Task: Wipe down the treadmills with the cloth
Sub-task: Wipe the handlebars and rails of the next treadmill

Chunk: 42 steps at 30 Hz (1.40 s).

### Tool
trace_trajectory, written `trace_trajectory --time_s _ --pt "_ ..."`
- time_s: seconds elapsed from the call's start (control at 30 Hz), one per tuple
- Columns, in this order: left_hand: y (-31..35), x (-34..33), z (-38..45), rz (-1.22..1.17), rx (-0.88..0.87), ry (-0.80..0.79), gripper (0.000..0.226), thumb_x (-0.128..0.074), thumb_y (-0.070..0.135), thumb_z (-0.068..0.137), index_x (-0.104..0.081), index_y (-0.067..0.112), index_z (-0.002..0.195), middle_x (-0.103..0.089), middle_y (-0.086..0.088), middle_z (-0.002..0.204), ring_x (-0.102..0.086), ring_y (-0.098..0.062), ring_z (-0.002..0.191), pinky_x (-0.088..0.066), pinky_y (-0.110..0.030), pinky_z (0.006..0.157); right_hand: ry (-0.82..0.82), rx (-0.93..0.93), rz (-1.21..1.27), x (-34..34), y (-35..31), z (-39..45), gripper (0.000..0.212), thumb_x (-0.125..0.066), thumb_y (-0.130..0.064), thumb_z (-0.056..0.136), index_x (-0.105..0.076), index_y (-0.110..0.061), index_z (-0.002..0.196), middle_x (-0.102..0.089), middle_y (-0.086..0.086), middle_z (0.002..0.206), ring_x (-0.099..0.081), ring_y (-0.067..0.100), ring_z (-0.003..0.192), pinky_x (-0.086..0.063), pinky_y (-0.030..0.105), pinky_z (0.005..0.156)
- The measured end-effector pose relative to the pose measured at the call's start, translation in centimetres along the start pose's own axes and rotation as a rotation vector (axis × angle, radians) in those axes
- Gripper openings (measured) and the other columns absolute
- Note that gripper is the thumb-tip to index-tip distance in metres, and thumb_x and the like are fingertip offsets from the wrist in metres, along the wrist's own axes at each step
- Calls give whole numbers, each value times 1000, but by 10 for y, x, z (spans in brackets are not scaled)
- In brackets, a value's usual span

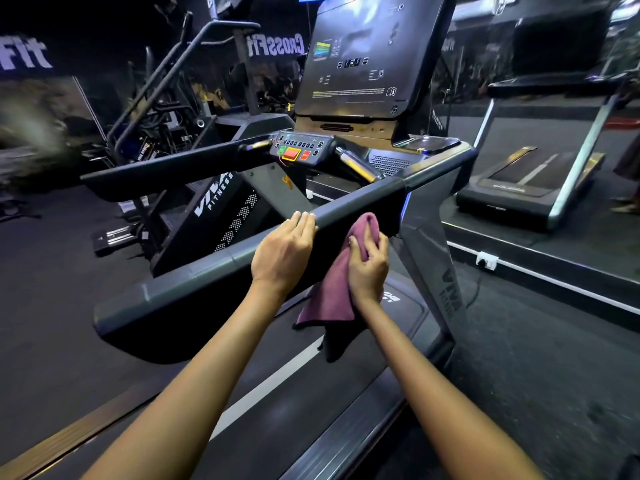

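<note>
A dark grey treadmill fills the view, with its right handrail (360,202) running diagonally from the lower left up to the console (349,64). My left hand (282,254) rests on top of this handrail, fingers curled over its far edge. Just to the right, my right hand (369,265) grips a purple cloth (332,292) and presses its upper fold against the near side of the rail. The rest of the cloth hangs down over the belt (277,393).
The control panel (299,150) with red and green buttons sits below the console. A stair-climber machine (207,202) stands to the left. A mirror on the right reflects a treadmill (540,174). A white socket (486,260) sits on the ledge below the mirror.
</note>
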<state>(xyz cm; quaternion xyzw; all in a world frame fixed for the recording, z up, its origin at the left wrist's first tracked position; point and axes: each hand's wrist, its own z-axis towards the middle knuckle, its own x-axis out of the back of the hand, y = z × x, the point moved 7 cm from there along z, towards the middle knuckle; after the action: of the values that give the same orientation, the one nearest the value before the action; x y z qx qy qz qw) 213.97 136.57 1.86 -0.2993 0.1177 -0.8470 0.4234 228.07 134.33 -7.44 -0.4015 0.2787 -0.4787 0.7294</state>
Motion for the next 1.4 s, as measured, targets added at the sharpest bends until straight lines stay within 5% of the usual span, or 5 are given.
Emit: trace_trajectory --time_s 0.23,0.4,0.63,1.07,1.4 --pt "8 2 3 -132 13 48 38 -40 -1 74 -69 -6 97 -70 -20 101 -70 -27 91 -54 -33 79 -158 192 1 -1 -7 -15 42 -60 -20 87 -57 -6 127 -55 11 118 -57 19 104 -46 23 88" --pt "12 -17 9 -117 101 -52 33 -72 -3 72 -66 -5 104 -70 -17 104 -68 -26 96 -54 -33 84 -58 -17 -16 11 10 28 34 -62 -12 88 -61 6 117 -55 17 115 -59 30 100 -34 13 77" --pt "23 -16 29 -19 116 -2 36 -46 23 89 -71 -2 94 -73 -12 85 -71 -21 79 -54 -27 66 -208 184 -29 6 1 6 42 -60 -21 89 -56 -9 129 -52 6 122 -52 10 104 -42 20 87" --pt "40 -49 27 69 155 -268 72 -20 56 93 -55 2 127 -61 -14 123 -59 -32 109 -36 -36 96 -153 233 -69 6 13 14 48 -46 -40 90 -61 -9 123 -53 12 121 -59 26 102 -50 35 82" --pt "41 -45 29 50 178 -247 78 -11 57 95 -56 2 126 -61 -13 123 -59 -29 111 -31 -34 97 25 -78 -49 11 29 65 36 -59 -18 90 -60 -3 123 -53 17 117 -59 32 97 -42 30 79"
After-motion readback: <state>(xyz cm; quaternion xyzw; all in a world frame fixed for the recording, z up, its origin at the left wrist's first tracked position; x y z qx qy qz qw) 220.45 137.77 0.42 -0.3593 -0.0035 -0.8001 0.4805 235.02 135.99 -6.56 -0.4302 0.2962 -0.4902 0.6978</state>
